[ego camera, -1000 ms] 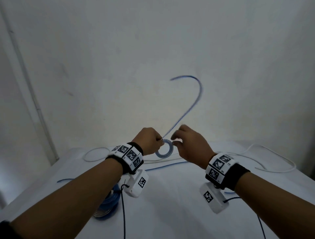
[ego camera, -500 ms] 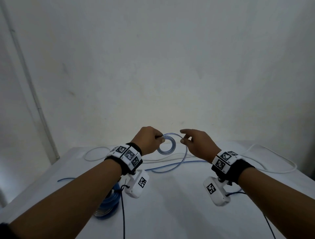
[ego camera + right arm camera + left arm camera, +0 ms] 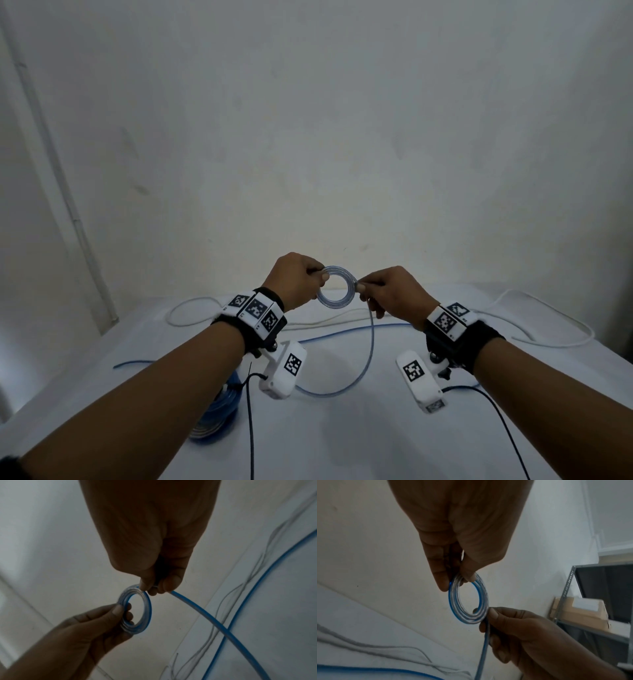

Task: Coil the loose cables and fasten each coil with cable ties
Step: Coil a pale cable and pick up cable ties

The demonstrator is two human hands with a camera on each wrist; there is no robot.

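Note:
A small coil (image 3: 334, 303) of blue and clear cable hangs in the air between my hands, above the table. My left hand (image 3: 298, 277) pinches the coil's (image 3: 452, 601) near side between thumb and fingers. My right hand (image 3: 387, 291) pinches the cable where it joins the coil's (image 3: 149, 609) opposite side. From the right hand (image 3: 154, 534) the loose blue cable (image 3: 371, 342) drops to the table and runs off left. The same loose length shows in both wrist views, the blue cable (image 3: 205, 614) (image 3: 483, 649). No cable tie is visible.
The white-covered table (image 3: 342, 445) carries a loose white cable (image 3: 548, 342) at the back right. A wound blue cable bundle (image 3: 219, 421) sits under my left forearm. A metal shelf (image 3: 565, 601) with a cardboard box (image 3: 580, 612) stands to the right.
One second ago the loose cable arced high above the hands. The right hand brought it round onto the coil, which looks wider now, and the slack hangs down to the table.

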